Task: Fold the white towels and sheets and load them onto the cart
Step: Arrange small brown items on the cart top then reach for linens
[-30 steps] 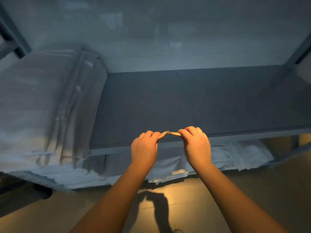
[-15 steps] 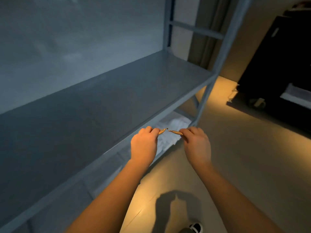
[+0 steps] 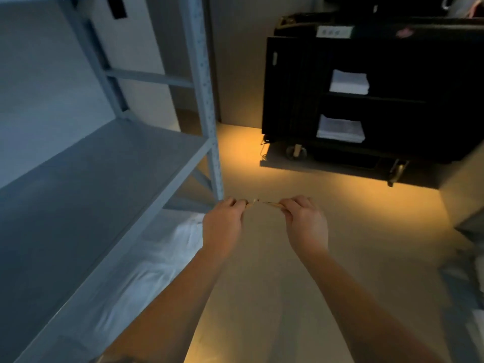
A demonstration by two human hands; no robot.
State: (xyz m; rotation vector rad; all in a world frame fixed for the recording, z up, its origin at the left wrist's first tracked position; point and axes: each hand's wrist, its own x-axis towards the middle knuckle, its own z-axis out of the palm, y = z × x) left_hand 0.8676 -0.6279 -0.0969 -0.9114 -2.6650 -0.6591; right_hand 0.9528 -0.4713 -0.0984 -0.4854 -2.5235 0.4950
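Note:
My left hand and my right hand are held out side by side over the floor, both pinching the ends of a small thin tan strip stretched between them. A black cart stands ahead at the upper right, with one folded white towel stack on its upper shelf and another folded stack on the shelf below. White linen lies on the bottom level of the grey metal rack at my left.
The rack's middle shelf is bare. Beige floor stretches between rack and cart, lit orange near the cart's wheels. Some blurred white fabric shows at the right edge.
My view has swung right, from the rack shelf and its linen stack towards the floor and the black cart. Both hands keep the same grip on the small strip.

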